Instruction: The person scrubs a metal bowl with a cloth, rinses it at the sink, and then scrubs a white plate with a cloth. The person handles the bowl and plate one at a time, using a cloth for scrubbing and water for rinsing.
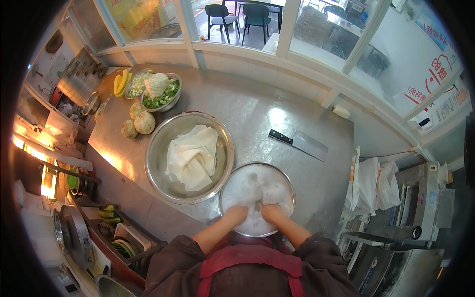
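A round metal basin [294, 193] full of white, foamy liquid [243, 185] stands at the near edge of the steel table [245, 96], right in front of me. My left hand [237, 214] and my right hand [271, 213] dip into the foam side by side, a short gap between them. Foam covers the fingers of both, so whether they hold anything is hidden. Against the basin's left side sits a larger metal bowl [159, 152]. Pale, thin folded sheets [193, 159] lie inside it, either bean curd skin or cloth; I cannot tell which.
A cleaver [311, 146] lies beyond the basin, handle to the left. Round root vegetables [144, 123] sit left of the larger bowl. Behind them are a metal bowl [177, 97] of chopped greens and yellow curved pieces [122, 82]. A steel machine [421, 202] stands at right.
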The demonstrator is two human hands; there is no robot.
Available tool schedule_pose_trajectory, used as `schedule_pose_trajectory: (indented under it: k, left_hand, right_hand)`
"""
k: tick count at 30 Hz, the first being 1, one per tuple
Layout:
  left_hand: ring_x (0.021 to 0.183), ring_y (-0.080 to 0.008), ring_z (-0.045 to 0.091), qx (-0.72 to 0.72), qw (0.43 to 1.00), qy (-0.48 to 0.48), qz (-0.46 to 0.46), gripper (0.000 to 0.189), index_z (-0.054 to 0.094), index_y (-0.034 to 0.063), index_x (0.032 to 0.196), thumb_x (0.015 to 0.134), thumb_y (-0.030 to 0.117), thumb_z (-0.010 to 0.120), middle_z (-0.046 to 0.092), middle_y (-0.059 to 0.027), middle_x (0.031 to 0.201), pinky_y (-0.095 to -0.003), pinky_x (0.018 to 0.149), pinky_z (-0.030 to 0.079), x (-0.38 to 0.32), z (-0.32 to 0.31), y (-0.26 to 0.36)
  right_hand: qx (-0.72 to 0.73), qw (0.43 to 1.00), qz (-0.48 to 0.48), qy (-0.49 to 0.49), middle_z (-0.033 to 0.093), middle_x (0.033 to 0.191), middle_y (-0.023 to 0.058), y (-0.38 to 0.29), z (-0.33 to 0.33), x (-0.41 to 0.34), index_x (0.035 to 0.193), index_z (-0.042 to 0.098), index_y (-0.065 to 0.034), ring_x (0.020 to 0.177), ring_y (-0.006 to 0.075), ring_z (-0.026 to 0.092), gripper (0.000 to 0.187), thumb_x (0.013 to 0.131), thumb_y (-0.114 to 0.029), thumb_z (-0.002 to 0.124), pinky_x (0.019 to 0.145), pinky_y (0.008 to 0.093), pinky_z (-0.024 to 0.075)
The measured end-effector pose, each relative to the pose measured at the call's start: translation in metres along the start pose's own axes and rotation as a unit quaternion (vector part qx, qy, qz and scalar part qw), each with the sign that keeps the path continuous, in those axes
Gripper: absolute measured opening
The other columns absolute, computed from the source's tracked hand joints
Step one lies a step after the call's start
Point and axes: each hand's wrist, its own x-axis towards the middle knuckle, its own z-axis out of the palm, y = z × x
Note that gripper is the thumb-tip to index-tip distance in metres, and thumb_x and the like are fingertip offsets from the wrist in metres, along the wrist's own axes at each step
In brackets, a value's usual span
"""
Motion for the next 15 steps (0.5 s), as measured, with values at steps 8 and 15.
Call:
schedule_pose_trajectory:
  k: [8,15]
  left_hand:
    - [0.097,-0.0319,0.062,-0.131,0.960,0.247,-0.010,0.025,0.065,0.0119,0.103,0.090,0.021,0.045,0.065,-0.0149,0.104,-0.0415,0.081,0.049,-0.036,-0.043,0.019]
    - [0.094,-0.0311,0.062,-0.341,0.902,0.262,0.030,0.033,0.062,0.0099,0.110,0.096,0.031,0.040,0.065,-0.0155,0.101,-0.0375,0.082,0.047,-0.094,-0.123,0.044]
  right_hand:
    - [0.210,0.969,-0.120,0.051,0.059,0.114,0.0201,-0.013,-0.049,-0.020,0.116,0.056,-0.0046,0.108,0.0367,0.054,0.044,0.079,-0.027,0.064,0.093,0.0417,0.0441]
    - [0.183,0.961,-0.171,0.121,0.062,0.100,0.0171,-0.033,-0.103,-0.085,0.103,0.060,-0.0029,0.099,0.0295,0.059,0.027,0.083,-0.021,0.060,0.083,0.0371,0.0464]
